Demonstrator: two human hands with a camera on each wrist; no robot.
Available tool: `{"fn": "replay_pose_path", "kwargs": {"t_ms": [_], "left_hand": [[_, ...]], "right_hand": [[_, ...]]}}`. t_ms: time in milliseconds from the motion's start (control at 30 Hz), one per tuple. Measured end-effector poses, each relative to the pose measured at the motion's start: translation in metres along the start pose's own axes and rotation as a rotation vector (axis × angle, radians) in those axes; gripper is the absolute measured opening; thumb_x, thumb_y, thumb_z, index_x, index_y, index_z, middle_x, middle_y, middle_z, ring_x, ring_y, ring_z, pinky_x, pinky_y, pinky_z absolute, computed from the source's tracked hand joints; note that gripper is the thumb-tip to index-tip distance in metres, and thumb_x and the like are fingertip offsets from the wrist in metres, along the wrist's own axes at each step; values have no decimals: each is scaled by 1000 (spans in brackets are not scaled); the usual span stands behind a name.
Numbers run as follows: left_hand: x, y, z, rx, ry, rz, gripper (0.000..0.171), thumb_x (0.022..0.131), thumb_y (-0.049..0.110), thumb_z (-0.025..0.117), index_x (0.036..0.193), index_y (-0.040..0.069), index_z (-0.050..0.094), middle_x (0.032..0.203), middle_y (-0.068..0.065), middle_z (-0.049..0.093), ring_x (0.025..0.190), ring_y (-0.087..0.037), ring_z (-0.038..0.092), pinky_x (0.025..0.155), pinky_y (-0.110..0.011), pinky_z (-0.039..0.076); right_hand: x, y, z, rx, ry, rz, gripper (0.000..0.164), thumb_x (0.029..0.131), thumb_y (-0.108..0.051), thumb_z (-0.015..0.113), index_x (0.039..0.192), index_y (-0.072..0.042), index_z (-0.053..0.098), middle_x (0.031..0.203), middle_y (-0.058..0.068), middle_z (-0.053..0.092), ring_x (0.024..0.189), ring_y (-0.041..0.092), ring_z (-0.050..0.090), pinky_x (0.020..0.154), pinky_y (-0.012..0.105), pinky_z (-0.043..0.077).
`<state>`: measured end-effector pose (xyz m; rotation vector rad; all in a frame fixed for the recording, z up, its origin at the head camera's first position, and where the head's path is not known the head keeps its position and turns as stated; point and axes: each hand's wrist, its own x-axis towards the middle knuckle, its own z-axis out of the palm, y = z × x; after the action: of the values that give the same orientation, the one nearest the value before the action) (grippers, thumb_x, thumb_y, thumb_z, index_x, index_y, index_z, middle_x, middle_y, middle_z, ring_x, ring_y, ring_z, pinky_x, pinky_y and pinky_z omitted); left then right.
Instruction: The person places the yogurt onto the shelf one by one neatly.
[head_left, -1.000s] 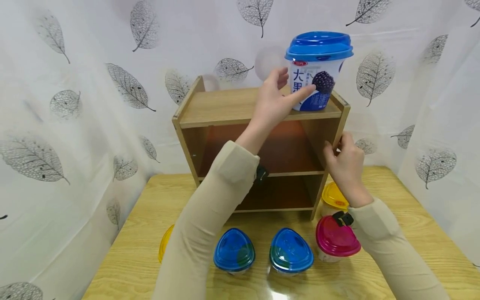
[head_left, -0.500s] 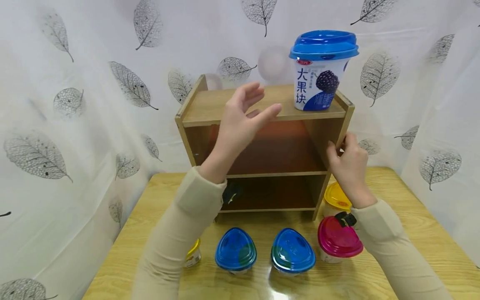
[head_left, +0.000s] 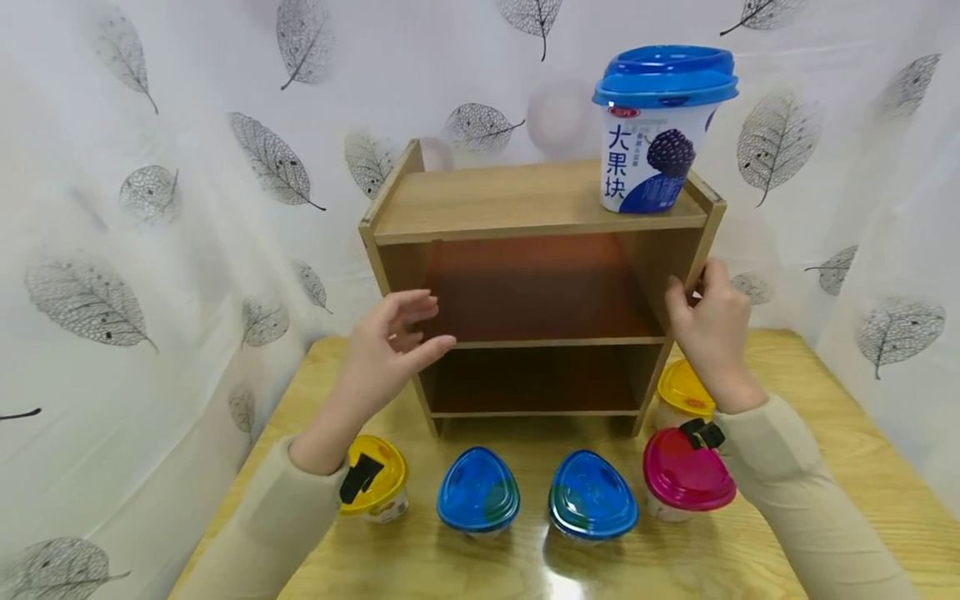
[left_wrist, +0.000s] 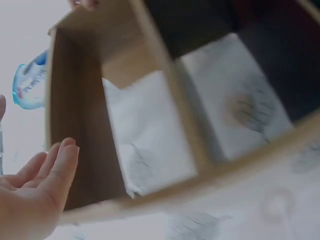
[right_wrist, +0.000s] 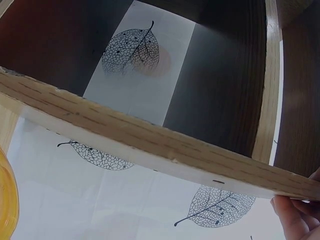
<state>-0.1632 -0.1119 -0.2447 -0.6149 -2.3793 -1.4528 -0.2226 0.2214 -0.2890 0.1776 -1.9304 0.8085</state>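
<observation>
A small wooden shelf (head_left: 510,196) stands on the table, with open compartments facing me. On the right end of its top sits an upright blue-lidded yogurt cup (head_left: 663,142) with a blackberry picture. My right hand (head_left: 711,337) grips the edge of the shelf's right side panel; its fingertips (right_wrist: 292,217) show against that panel in the right wrist view. My left hand (head_left: 382,358) is in the air before the shelf's left side, fingers loosely bent and holding nothing. The left wrist view shows that hand (left_wrist: 37,195) beside the tilted-looking shelf frame (left_wrist: 185,125).
Two blue-lidded cups (head_left: 478,492) stand in front of the shelf on the wooden table (head_left: 795,392). A yellow-lidded cup (head_left: 390,475) is under my left wrist. Near my right wrist are a pink-lidded cup (head_left: 682,475) and another yellow-lidded cup (head_left: 682,387). A leaf-patterned curtain (head_left: 187,275) hangs behind.
My left hand has come away from the blue-lidded yogurt cup and moved down and left. The cup stays on the shelf top. My right hand keeps its grip on the side panel.
</observation>
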Motion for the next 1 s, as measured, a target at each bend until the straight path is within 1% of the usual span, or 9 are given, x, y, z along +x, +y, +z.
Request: {"fn": "replay_pose_path", "kwargs": {"t_ms": [33, 167, 300, 367, 500, 567, 667, 867, 1000], "left_hand": [[-5, -6, -2, 17, -8, -26, 47, 77, 13, 68, 118, -1, 48, 115, -14, 54, 103, -20, 52, 81, -37, 46], [-23, -30, -11, 106, -52, -127, 45, 79, 22, 67, 115, 2, 52, 109, -11, 58, 96, -20, 55, 75, -36, 48], [-40, -52, -15, 244, -104, -171, 45, 78, 29, 67, 112, 2, 56, 104, -9, 60, 90, -20, 57, 69, -35, 49], [-49, -62, -16, 343, -125, -177, 45, 78, 31, 67, 110, 1, 56, 103, -10, 60, 88, -22, 57, 69, -35, 49], [-66, -75, -16, 622, -154, -201, 51, 77, 38, 66, 108, -1, 56, 101, -11, 58, 85, -24, 57, 69, -38, 48], [-72, -80, -15, 760, -154, -203, 57, 75, 44, 66, 108, -2, 57, 99, -12, 58, 80, -24, 57, 65, -37, 49], [-79, -87, -15, 901, -146, -213, 65, 72, 51, 65, 107, -2, 58, 96, -13, 57, 73, -24, 56, 55, -34, 48], [-89, -101, -13, 1055, -142, -246, 76, 71, 65, 54, 100, -5, 59, 77, -13, 53, 53, -18, 45, 38, -26, 37], [-96, -109, -12, 1135, -186, -323, 82, 74, 72, 39, 93, -5, 58, 69, -12, 46, 53, -21, 43, 37, -28, 37]], "right_hand": [[0, 0, 0, 3, 0, 5, 15, 80, -3, 54, 85, 11, 51, 73, 23, 60, 73, 37, 61, 59, -1, 27], [1, -1, 0, 6, 0, 24, 16, 80, -4, 54, 86, 11, 51, 75, 24, 60, 72, 37, 61, 59, 0, 27], [2, 0, 0, 4, -6, 45, 18, 80, -5, 53, 87, 11, 51, 76, 24, 60, 72, 38, 61, 58, -1, 26], [3, 0, 0, 2, -15, 55, 19, 80, -7, 53, 88, 11, 51, 78, 25, 61, 73, 38, 61, 58, -2, 26], [1, 0, 2, 4, -38, 78, 22, 81, -9, 53, 90, 11, 51, 82, 25, 61, 74, 38, 61, 58, -2, 26], [2, 0, 1, 5, -40, 87, 23, 81, -10, 53, 91, 11, 52, 83, 25, 61, 75, 38, 61, 58, -2, 27], [3, -1, 0, 5, -44, 97, 23, 82, -10, 52, 92, 11, 52, 84, 24, 61, 77, 37, 61, 59, -2, 28], [3, -2, 0, 6, -53, 107, 25, 83, -11, 52, 94, 11, 52, 87, 23, 62, 78, 37, 61, 60, -2, 29], [2, -3, 0, 8, -60, 113, 25, 83, -11, 52, 94, 11, 52, 89, 23, 62, 79, 36, 61, 60, -2, 30]]}}
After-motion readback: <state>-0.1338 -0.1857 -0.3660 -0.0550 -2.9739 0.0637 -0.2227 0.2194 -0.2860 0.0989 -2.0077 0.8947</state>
